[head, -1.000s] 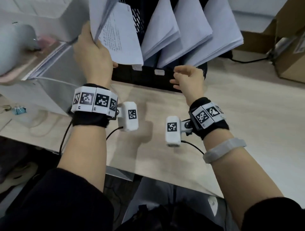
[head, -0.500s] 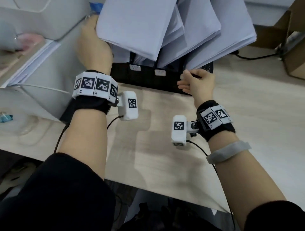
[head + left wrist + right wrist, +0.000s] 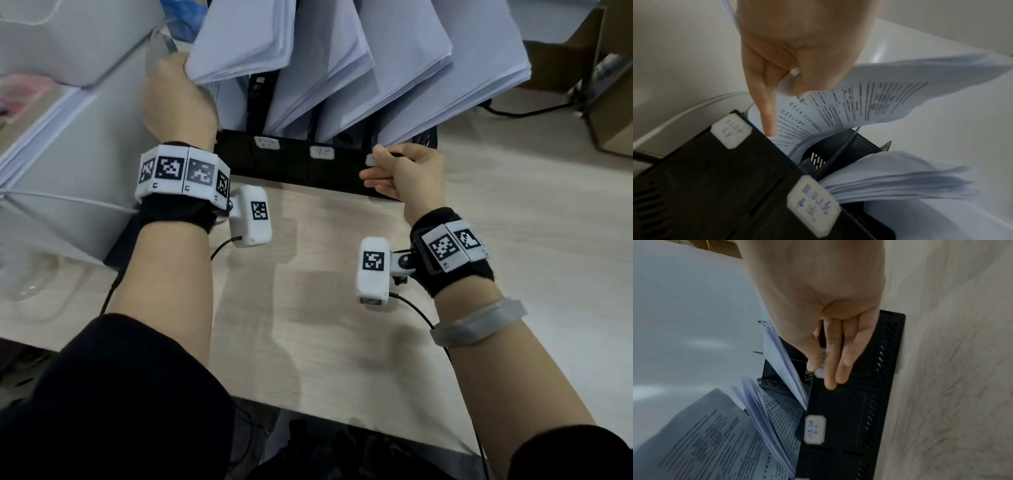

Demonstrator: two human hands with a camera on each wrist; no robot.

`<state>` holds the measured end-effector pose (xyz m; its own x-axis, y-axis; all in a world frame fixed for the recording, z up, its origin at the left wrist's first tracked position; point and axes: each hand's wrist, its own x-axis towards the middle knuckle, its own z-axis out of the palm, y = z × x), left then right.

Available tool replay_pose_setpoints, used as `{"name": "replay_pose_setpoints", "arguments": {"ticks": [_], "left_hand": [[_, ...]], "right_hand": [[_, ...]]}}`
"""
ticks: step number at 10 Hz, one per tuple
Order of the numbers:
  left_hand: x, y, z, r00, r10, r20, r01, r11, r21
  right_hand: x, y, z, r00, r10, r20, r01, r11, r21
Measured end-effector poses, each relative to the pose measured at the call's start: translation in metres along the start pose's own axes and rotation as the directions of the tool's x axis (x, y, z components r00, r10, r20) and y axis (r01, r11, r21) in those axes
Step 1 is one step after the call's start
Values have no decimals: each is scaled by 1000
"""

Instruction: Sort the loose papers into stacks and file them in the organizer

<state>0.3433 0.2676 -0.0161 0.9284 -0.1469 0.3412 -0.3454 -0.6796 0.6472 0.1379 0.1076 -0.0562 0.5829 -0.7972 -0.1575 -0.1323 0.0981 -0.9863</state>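
My left hand (image 3: 178,99) is up at the leftmost slot of the black plastic slotted desk organizer (image 3: 294,164), and I've got a sheaf of white printed sheets (image 3: 849,104) pinched at its edge between thumb and curled fingers. One finger (image 3: 766,113) runs straight down the front of that sheaf, its tip down by the organizer's front wall. The pages bow away from my hand and fan out over the slot; their lower ends stand inside it. Just below my fingertip, on the front wall, sits a small white handwritten label tag (image 3: 731,130), and a second label tag (image 3: 813,206) lies further along.

My right hand (image 3: 407,174) is at the opposite end of the organizer, pressed flat against the front wall with fingers (image 3: 830,369) straight and close together, holding nothing, partly covering another white tag there. Just above this hand the rightmost stack of white paper (image 3: 445,68) leans out of its slot, nearly touching my knuckles. Between my two hands two more white paper stacks (image 3: 329,68) stand in the middle slots, all tilted toward me.

The organizer stands on the pale wood-grain desk (image 3: 308,308). Beside my left hand sits a white box-like appliance (image 3: 68,137).
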Motion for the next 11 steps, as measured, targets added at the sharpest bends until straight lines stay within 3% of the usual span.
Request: {"name": "replay_pose_setpoints", "arguments": {"ticks": [1,2,3,4,5,7,8,9,11], "left_hand": [[0,4,-1,996,-34,79,34,999,1],[1,10,-3,976,-141,164,156,985,-77],[0,19,-6,985,-125,115,139,983,-120],[2,23,-12,995,93,-41,-98,986,-137],[9,20,-8,980,199,-30,-201,970,-137],[-4,20,7,954,250,167,-168,903,-396],[-9,18,14,932,271,239,-158,900,-405],[-15,17,17,926,248,286,-109,898,-427],[-32,3,16,949,193,248,-70,899,-432]], "right_hand": [[-1,0,0,1000,1,6,-1,1000,5],[-1,-1,0,1000,9,11,-9,1000,8],[-1,-1,0,1000,10,14,-10,1000,11],[-1,-1,0,1000,5,14,-6,1000,9],[-2,-1,0,1000,0,14,-1,1000,7],[-1,0,0,1000,-4,15,4,1000,1],[0,1,0,1000,-6,8,6,1000,-3],[-2,0,1,1000,-15,9,15,1000,-7],[-11,0,2,999,-42,8,42,999,-14]]}}
